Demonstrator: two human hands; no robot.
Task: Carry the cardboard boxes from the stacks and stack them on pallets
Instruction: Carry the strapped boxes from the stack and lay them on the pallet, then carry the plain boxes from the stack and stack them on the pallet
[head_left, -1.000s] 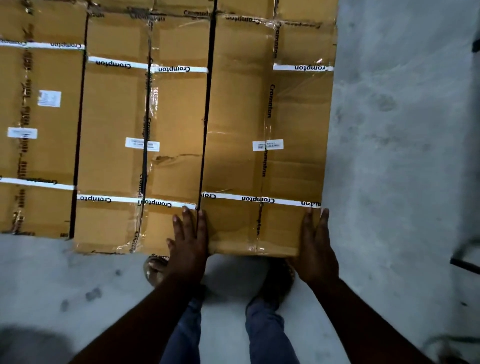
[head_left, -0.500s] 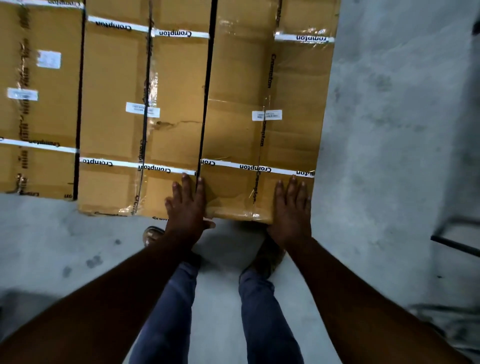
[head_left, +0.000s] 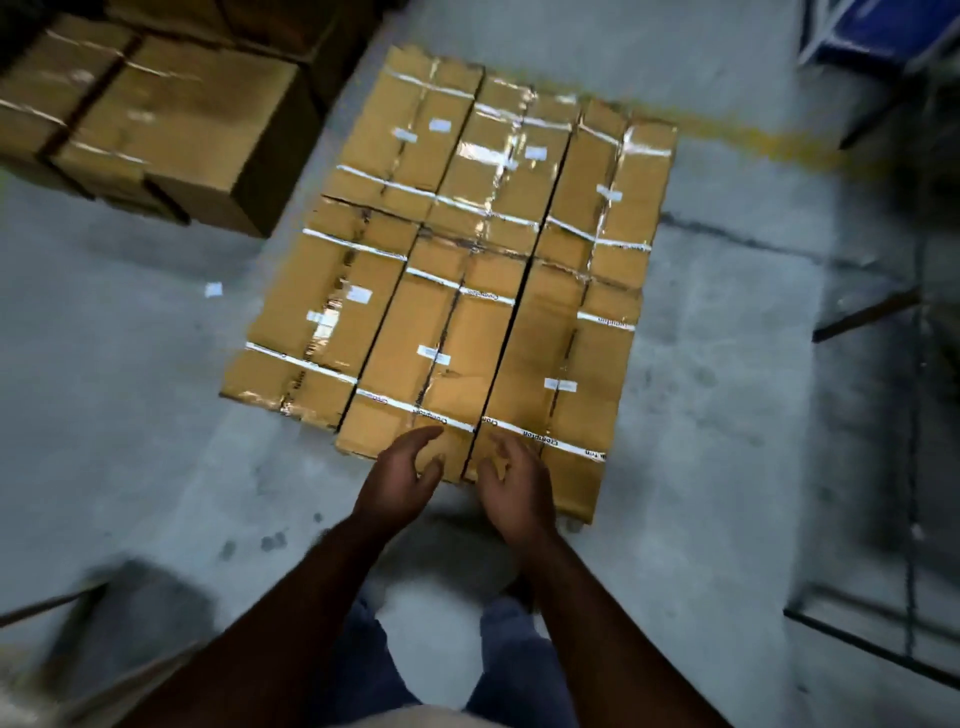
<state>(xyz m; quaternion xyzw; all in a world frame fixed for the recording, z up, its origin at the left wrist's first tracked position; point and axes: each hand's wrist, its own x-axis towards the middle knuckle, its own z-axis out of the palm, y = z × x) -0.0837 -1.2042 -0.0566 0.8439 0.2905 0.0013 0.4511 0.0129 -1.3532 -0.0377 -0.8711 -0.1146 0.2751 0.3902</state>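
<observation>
Several taped brown cardboard boxes lie flat in a tight layer on the floor, two rows of three. The near-right box (head_left: 558, 384) and the near-middle box (head_left: 431, 358) are closest to me. My left hand (head_left: 400, 478) hovers over the near edge of the middle box, fingers loosely curled and holding nothing. Beside it, my right hand (head_left: 514, 486) hangs over the near edge of the right box, also relaxed and free of the cardboard. Whatever lies under the layer is hidden.
A taller stack of boxes (head_left: 156, 119) stands at the back left. Metal bars (head_left: 867, 314) run along the right side, with a blue object (head_left: 878, 31) at the top right. A yellow floor line (head_left: 753, 140) runs behind the layer. My legs are below.
Both hands have lifted off the near-right box and drawn together. The view has pulled up and back, so the whole layer and the back-left stack now show.
</observation>
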